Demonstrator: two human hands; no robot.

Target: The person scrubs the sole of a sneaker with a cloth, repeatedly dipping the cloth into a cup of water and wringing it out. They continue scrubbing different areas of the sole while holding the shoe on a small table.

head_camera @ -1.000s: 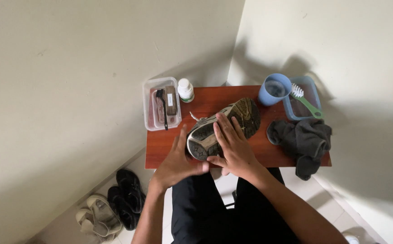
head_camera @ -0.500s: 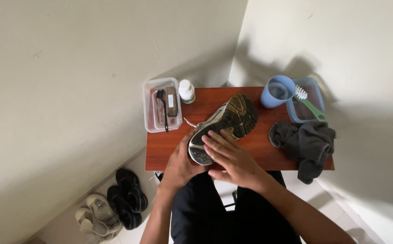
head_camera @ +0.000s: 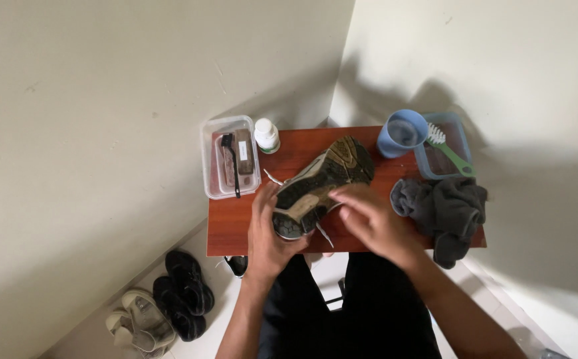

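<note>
Left hand (head_camera: 267, 233) grip closed on shoe (head_camera: 322, 183); right hand (head_camera: 375, 223) seemingly open; white bottle (head_camera: 266, 135) behind.

Two plain cream walls (head_camera: 103, 100) meet in a corner just behind a small reddish-brown wooden counter (head_camera: 235, 223), which stands pushed into that corner. Light falls from the left, throwing soft grey shadows onto the right-hand wall (head_camera: 501, 80). The floor (head_camera: 196, 339) is pale. On it, left of the counter, lie black shoes (head_camera: 182, 292) and beige sandals (head_camera: 136, 326).
</note>
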